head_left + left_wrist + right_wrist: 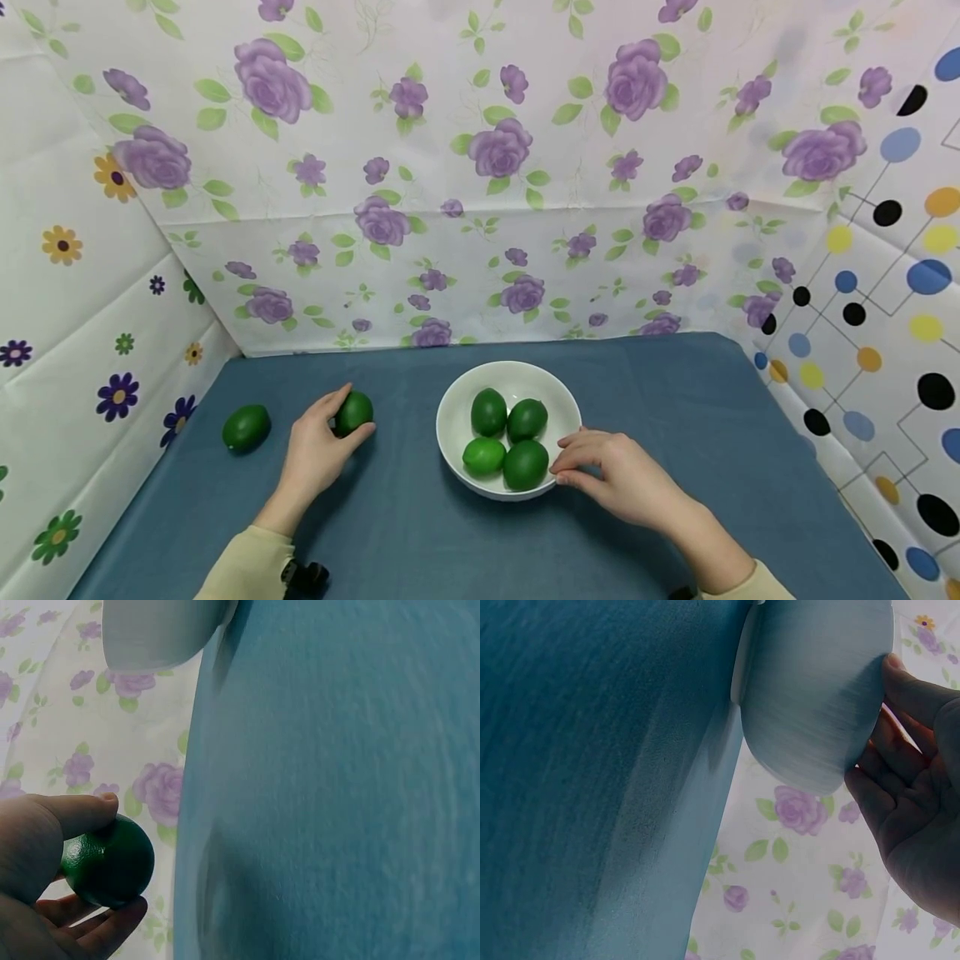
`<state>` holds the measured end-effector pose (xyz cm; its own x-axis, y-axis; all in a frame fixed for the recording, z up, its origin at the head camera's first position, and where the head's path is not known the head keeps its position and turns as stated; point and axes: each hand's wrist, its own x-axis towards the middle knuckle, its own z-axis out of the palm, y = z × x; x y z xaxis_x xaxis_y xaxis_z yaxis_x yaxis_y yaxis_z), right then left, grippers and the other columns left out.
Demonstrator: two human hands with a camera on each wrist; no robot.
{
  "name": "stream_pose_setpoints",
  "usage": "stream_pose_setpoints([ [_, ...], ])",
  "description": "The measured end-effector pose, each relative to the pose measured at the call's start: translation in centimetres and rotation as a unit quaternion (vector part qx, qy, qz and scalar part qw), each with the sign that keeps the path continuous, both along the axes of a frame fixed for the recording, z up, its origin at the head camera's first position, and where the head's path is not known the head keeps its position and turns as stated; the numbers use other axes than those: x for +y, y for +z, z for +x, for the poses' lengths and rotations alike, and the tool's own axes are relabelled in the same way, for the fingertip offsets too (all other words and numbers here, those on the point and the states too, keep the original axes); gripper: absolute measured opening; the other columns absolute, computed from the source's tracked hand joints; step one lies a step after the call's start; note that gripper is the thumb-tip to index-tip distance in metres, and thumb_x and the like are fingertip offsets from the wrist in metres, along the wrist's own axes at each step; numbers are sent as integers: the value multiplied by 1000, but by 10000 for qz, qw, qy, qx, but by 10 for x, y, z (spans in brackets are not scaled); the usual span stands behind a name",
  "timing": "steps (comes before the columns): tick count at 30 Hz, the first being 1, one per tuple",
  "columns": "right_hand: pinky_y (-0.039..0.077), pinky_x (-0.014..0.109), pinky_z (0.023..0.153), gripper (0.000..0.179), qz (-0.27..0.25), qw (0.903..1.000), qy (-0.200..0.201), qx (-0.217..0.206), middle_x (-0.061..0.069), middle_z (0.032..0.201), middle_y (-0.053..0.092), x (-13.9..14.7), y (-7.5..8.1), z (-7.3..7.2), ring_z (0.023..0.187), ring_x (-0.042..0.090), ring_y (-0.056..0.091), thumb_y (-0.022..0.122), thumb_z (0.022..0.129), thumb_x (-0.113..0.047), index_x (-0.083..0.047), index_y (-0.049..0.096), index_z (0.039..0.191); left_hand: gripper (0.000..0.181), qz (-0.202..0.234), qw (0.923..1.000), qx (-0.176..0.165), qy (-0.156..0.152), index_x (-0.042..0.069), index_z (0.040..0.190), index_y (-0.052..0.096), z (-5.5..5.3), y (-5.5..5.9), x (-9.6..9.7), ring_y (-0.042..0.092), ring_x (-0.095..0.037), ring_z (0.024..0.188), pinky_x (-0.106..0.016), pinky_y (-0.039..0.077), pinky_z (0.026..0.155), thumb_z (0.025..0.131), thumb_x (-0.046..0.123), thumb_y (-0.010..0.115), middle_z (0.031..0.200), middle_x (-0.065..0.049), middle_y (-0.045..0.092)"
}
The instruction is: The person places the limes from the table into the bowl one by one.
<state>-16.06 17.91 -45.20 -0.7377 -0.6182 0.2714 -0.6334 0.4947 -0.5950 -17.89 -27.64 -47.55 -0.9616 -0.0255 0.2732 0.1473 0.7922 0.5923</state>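
My left hand (313,450) grips a dark green lime (356,412) between thumb and fingers, left of the bowl. In the left wrist view this lime (116,862) is glossy and round, with the fingertips about its sides. A white bowl (452,437) holds several limes; one lime (483,456) is lighter and brighter green than the others. My right hand (618,479) holds the bowl at its right rim. The right wrist view shows its thumb and fingertips spread along the edge of the bowl (810,697). Another dark green lime (246,428) lies alone at the far left.
A blue cloth (405,533) covers the table. Behind it hangs a purple-flowered sheet (450,250). A flower-print sheet (75,317) closes the left side, and a dotted sheet (877,275) the right.
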Motion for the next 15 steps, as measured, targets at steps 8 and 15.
stream_pose_setpoints([
  [8,47,47,118,10,3,10000,7,-15,-25,108,74,0,0,0,124,22,69,81,98,-23,-25,85,107,77,121,9998,98,-112,1,160,49,2,4,10,63,-49,123,-56,62,84,96,25,85,154,-30,51],
  [15,46,47,118,10,7,10000,-12,-2,-25,108,74,0,0,0,124,22,69,81,97,-23,-25,85,106,78,161,9993,297,-172,1,159,50,2,7,18,67,-47,118,-54,64,81,94,25,87,151,-30,54],
])
